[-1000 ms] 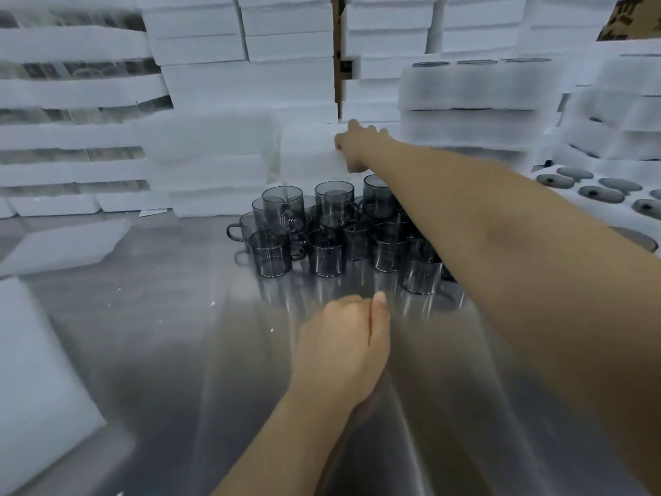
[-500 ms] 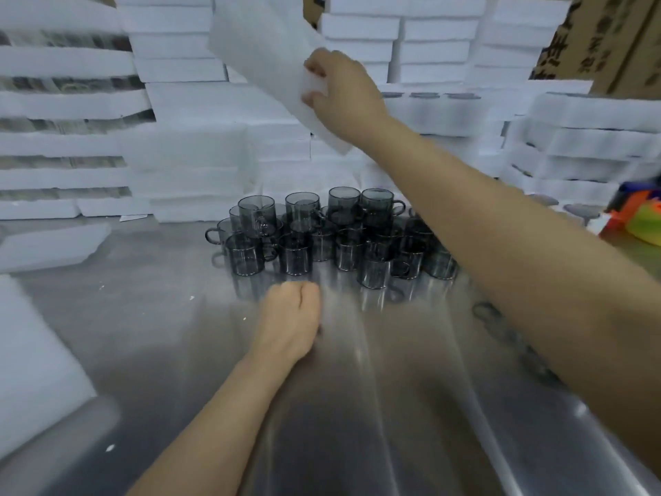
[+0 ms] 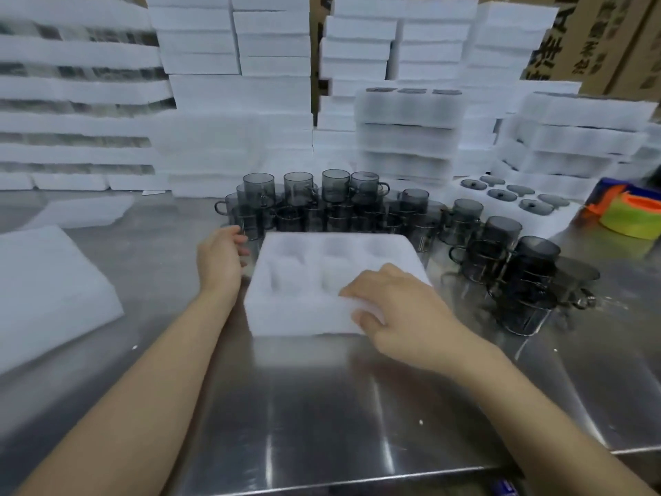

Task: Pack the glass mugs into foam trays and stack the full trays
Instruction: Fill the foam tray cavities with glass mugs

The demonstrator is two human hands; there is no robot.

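At nine o'clock on the brushed-steel bench point(image 3: 322, 417), a loose white foam slab point(image 3: 46, 291) is lying flat, well apart from the work. The left hand point(image 3: 220, 261) is hovering just beside the nine o'clock edge of the white six-pocket foam tray point(image 3: 297, 316), its fingers loosely curled and reaching toward the nearest of the smoky grey glass mugs with handles point(image 3: 322, 205); whether they are touching it I cannot tell. The tray is sitting mid-bench with all of its visible pockets empty. It is probably feather-light and soft, so it is likely to skid on the steel unless one hand is steadying it. The right hand point(image 3: 397, 316) is doing that, pinching the five o'clock corner with fingers on top and thumb on the front wall. The mugs are crowding from twelve round to three o'clock of the tray, some stacked on others. They are looking rigid, slick and breakable, heavier than the foam, and are best taken by the body or the handle, one at a time, lifting straight up so neighbours are not knocking. At two o'clock a filled foam tray point(image 3: 465, 189) is waiting below the stacked full trays point(image 3: 407, 137).
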